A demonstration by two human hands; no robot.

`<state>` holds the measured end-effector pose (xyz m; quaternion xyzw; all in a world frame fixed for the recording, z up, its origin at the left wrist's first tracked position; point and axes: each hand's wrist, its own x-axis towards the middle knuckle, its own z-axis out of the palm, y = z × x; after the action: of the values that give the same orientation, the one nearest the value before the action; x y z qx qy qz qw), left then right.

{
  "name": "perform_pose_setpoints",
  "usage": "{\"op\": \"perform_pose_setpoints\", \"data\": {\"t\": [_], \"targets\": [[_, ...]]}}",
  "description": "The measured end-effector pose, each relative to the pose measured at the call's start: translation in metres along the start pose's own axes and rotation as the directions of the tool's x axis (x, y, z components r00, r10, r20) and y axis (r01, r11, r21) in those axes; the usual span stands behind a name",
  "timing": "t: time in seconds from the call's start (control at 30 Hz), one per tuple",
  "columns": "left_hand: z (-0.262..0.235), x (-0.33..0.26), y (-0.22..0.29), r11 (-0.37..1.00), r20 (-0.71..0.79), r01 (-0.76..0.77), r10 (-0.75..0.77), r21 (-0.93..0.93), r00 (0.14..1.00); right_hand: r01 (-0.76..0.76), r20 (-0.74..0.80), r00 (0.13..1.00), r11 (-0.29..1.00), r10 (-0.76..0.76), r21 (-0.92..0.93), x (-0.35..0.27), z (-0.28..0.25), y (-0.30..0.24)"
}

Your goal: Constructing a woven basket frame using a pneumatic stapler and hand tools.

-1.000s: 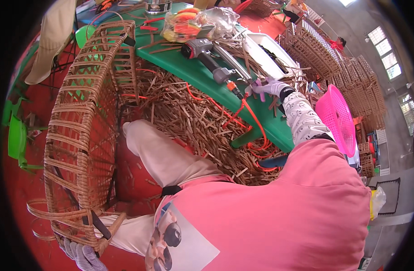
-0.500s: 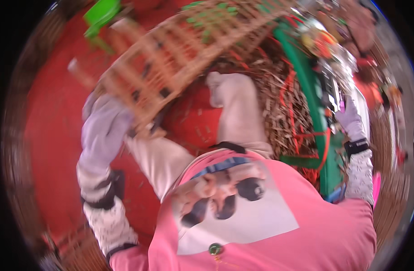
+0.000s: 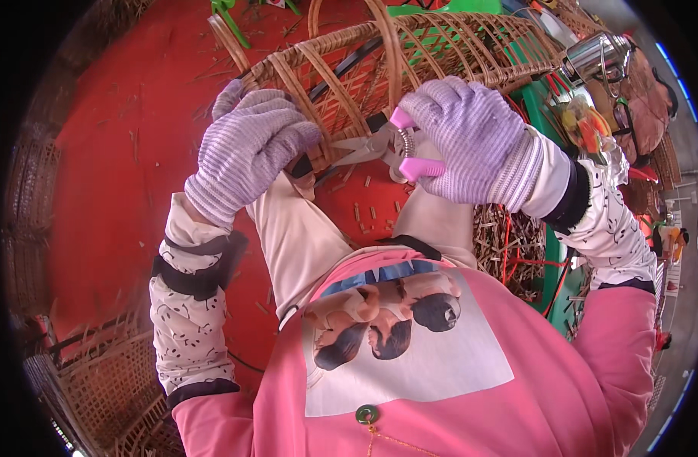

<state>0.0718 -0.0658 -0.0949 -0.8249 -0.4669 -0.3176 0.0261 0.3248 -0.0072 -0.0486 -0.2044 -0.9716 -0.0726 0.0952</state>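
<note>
A long woven rattan basket frame [image 3: 311, 57] with curved ribs lies across my knees. My left hand [image 3: 257, 145], in a striped lilac glove, is closed on its near left end. In my gloved right hand [image 3: 471, 141] is a pair of pruning shears [image 3: 423, 168] with pink handles and a coiled spring. The handles are spread apart. The metal blades reach left to the basket's lower edge, close to my left fingers. Whether they touch the rattan I cannot tell.
Cut strips [image 3: 517, 259] lie heaped right of my knee, beside a green frame [image 3: 555, 282]. A metal cup [image 3: 597, 55] and wrapped items stand at the upper right. Small offcuts dot the red floor [image 3: 128, 198]. More woven baskets [image 3: 105, 381] are at the lower left.
My right hand has come from the cluttered right side to the basket, with the pruning shears now in it. My left hand and the basket's near end have shifted up and right.
</note>
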Motion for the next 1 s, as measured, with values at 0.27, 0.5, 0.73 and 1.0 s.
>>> {"op": "perform_pose_setpoints", "data": {"t": [0.27, 0.5, 0.73, 1.0], "targets": [[0.001, -0.002, -0.003, 0.999, 0.049, 0.037, -0.037, 0.006, 0.998, 0.046, 0.071, 0.997, 0.998, -0.043, -0.038, 0.014, 0.000, 0.003], [0.002, -0.003, 0.000, 0.996, 0.081, 0.091, -0.088, -0.024, 0.993, 0.081, 0.119, 0.990, 0.991, -0.069, -0.102, 0.023, 0.003, -0.002], [0.001, -0.004, -0.001, 0.997, 0.081, 0.065, -0.062, -0.037, 0.995, 0.177, 0.060, 0.984, 0.951, -0.168, -0.254, 0.027, 0.006, -0.002], [-0.007, -0.010, 0.027, 0.951, -0.045, 0.255, -0.267, -0.177, 0.963, -0.158, -0.242, 0.960, 0.986, 0.141, -0.049, -0.051, -0.009, 0.044]]}}
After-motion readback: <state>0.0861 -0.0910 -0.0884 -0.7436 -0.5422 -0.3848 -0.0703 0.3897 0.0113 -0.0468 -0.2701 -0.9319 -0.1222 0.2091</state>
